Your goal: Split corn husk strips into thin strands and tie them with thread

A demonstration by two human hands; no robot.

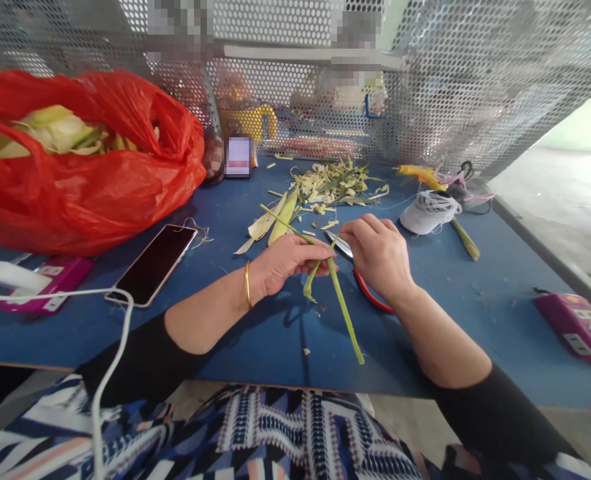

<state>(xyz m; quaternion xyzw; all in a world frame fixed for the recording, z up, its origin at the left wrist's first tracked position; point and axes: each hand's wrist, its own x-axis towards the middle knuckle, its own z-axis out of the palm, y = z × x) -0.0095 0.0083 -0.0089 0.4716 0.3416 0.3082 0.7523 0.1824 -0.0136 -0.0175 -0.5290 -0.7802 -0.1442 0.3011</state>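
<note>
My left hand (295,260), with a gold bangle at its wrist, is closed on narrow green corn husk strips (345,317). They cross at the fingertips; one long strip slants down to the right over the table, and a shorter one is bent. My right hand (378,250) is closed in a pinch at the upper end of a strip, though its fingertips are partly hidden. Below it lie red-handled scissors (370,293), their blades partly behind the hands. Pale green husk pieces (283,217) rest just beyond my left hand.
A red plastic bag (140,193) of husks fills the left side. A smartphone (153,263) and purple boxes lie on the blue table (255,347). Husk scraps (333,183) are piled at the back, before a perforated metal screen. White cord (428,213) sits at the right.
</note>
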